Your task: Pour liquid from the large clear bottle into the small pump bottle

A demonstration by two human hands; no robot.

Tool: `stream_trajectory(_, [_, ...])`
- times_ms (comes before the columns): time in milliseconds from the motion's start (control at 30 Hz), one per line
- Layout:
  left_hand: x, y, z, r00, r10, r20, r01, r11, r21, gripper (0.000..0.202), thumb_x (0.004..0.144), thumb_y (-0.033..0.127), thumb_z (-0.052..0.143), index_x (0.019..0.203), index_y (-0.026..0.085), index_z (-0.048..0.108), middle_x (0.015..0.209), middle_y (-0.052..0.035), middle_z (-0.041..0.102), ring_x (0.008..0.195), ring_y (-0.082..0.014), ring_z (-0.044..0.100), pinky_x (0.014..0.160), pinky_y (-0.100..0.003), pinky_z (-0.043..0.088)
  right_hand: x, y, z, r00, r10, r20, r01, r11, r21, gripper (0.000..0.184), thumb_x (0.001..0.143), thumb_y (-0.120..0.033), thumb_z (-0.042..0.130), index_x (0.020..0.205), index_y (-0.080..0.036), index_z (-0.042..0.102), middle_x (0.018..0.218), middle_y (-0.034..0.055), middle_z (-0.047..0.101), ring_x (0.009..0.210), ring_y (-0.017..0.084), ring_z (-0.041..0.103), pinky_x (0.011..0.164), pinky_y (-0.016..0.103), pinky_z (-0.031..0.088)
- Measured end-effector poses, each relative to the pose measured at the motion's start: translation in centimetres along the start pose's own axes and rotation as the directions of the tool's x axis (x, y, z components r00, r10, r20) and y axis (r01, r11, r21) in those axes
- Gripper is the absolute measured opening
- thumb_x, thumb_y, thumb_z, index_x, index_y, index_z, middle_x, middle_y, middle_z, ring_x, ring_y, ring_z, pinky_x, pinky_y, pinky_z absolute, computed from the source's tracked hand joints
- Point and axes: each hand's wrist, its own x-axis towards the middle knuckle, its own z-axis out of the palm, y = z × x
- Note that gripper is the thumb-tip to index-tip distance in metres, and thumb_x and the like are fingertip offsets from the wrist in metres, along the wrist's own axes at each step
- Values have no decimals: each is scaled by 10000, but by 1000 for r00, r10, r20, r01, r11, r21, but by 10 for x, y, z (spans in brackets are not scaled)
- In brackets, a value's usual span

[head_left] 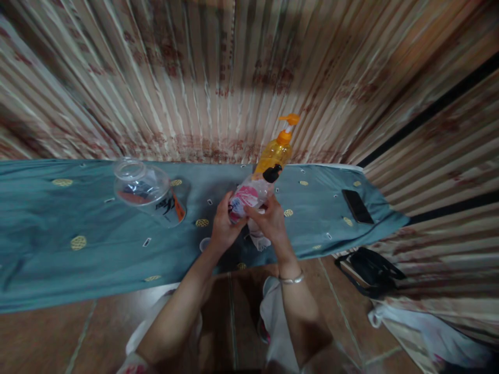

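A small clear bottle [249, 195] with a pink and white label and a black cap is tilted away from me, over a table covered by a teal cloth [78, 218]. My left hand [222, 226] is wrapped round its lower end. My right hand [271, 221] grips it from the right side and also presses a white crumpled cloth [259, 239] beneath it. An orange pump bottle [276, 150] stands upright just behind the small bottle. A small clear cap [204, 243] lies on the cloth near my left wrist.
A large clear plastic jar [150, 192] lies tilted on the cloth to the left. A black phone [356, 206] lies at the right end. Striped curtains hang behind. A black bag [370, 270] and a white plastic bag [429, 327] sit on the tiled floor at right.
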Motion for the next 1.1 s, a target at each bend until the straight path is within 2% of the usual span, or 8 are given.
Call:
stream_trajectory(133, [10,2,19,989,-60,132,81,984,-159,743,847,405,798,1510,226,514,1559,-154,586,1387,-328,606,1164,-505,497,17,17,-20,999,-38,28,33,989,146,606,698,-388,818,1230,-160,635,1118,103,790,980,259,759,928,389,606])
stream_trajectory(267, [20,5,47,984,-81,158,118,964,-237,752,852,330,777,1545,236,499,1611,-133,545,1484,-323,519,1242,-505,399,27,29,-39,996,-84,-1,84,989,120,633,703,-352,813,1276,-159,625,1197,114,767,1030,263,741,968,401,586])
stream_trajectory(400, [25,7,70,981,-79,176,127,950,-286,726,852,210,714,1546,262,506,1613,-76,555,1514,-280,485,1284,-482,326,35,35,-52,995,-102,20,101,994,45,591,715,-274,780,1282,-205,627,1223,87,764,1091,256,724,1005,391,570])
stream_trajectory(600, [28,0,91,971,-130,199,192,922,-335,780,830,103,630,1576,265,469,1662,-60,494,1550,-260,437,1299,-470,298,45,46,-55,996,-93,-18,93,995,32,602,671,-208,760,1260,-209,636,1202,65,773,1090,258,716,1024,405,561])
stream_trajectory(800, [25,-2,102,959,-182,218,250,906,-342,796,817,78,630,1577,257,471,1667,-61,486,1576,-276,391,1318,-479,259,57,59,-54,1000,-30,-8,30,999,28,634,628,-177,696,1257,-205,626,1130,47,776,1009,247,719,979,406,573])
stream_trajectory(967, [24,-3,105,956,-196,219,261,909,-326,840,821,71,634,1606,277,420,1694,-52,446,1577,-283,385,1312,-488,281,61,57,-53,1000,-7,-29,4,994,-111,757,681,-203,691,1421,-199,535,1185,63,772,1018,253,728,952,397,581])
stream_trajectory(1033, [24,-5,106,956,-198,219,261,912,-316,849,826,74,641,1616,272,400,1695,-67,443,1557,-288,420,1304,-500,303,58,52,-53,999,16,-44,-26,968,-250,726,723,-217,699,1430,-206,535,1186,69,779,1020,260,740,929,376,584])
stream_trajectory(1100, [24,-6,106,956,-195,217,256,917,-304,839,835,74,636,1618,253,393,1689,-93,446,1539,-291,448,1298,-509,317,55,47,-54,998,36,-52,-54,908,-414,612,777,-244,714,1374,-211,584,1201,91,779,1071,272,744,933,352,572])
